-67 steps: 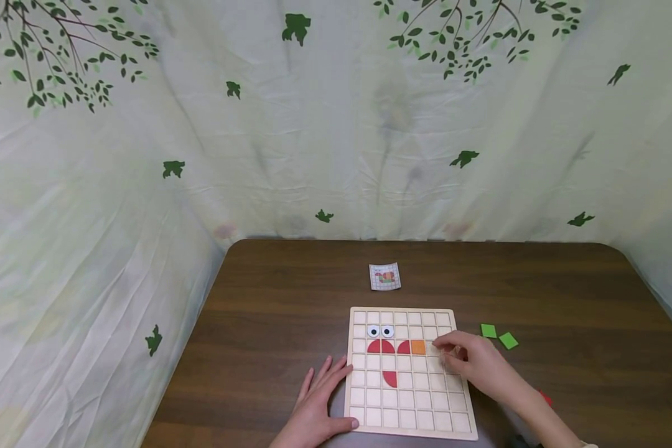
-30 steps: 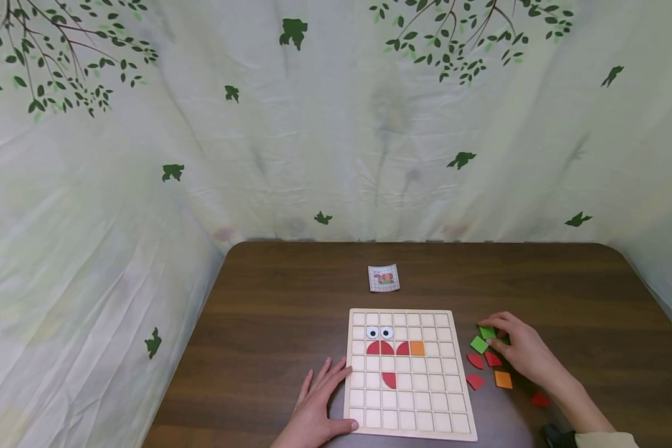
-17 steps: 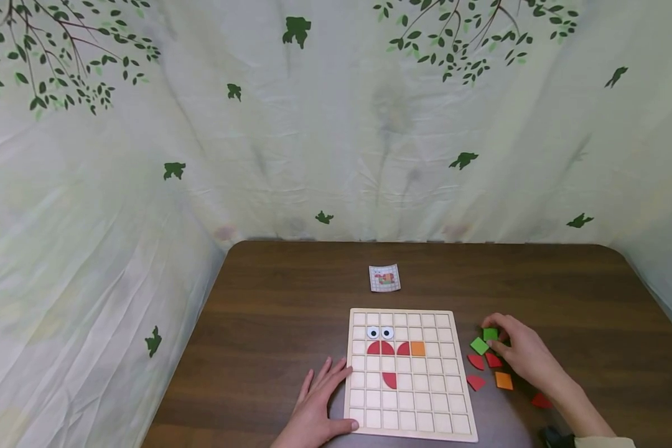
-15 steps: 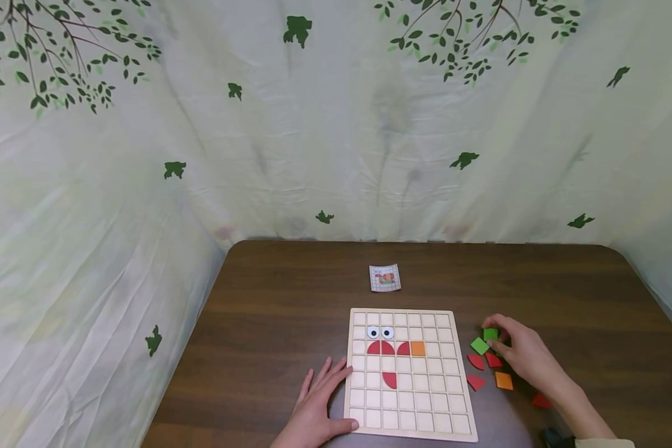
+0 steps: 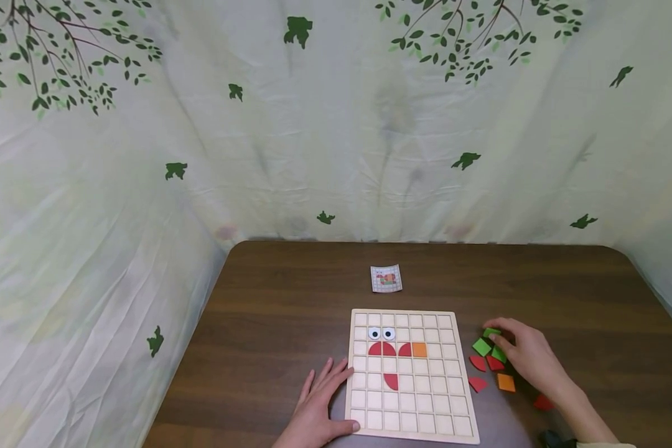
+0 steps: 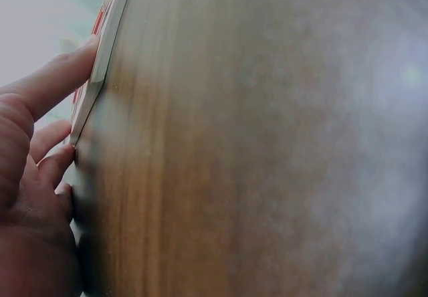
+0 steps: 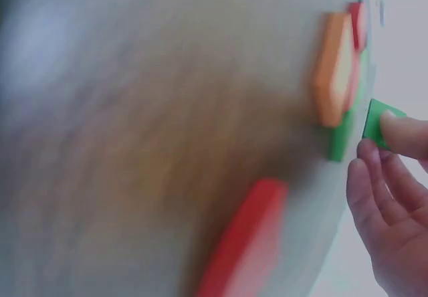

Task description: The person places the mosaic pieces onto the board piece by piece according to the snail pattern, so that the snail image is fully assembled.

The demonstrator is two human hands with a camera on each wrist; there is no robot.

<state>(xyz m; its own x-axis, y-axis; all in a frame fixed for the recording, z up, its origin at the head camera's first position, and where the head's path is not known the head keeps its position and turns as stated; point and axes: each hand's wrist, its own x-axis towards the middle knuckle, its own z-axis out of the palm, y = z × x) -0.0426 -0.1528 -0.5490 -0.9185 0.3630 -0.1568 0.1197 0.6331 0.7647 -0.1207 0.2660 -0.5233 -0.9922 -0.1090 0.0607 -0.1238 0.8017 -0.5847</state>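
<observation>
My right hand pinches a green square tile between thumb and fingers, just above the table right of the board. Beneath it lie two more green square tiles. Left of the middle, my left hand rests on the left edge of a pale wooden grid board, fingers spread, thumb at the near corner. On the board are two eye tiles, several red quarter-circle tiles and one orange square tile. The left wrist view shows the thumb against the board's edge.
Several loose red tiles and an orange square tile lie between the board and the right forearm. A small picture card lies beyond the board on the brown table. A leaf-patterned curtain hangs behind.
My right hand has gone from the board's right side to the loose tiles and lifted a green one, uncovering another green tile beneath. The left hand stays on the board.
</observation>
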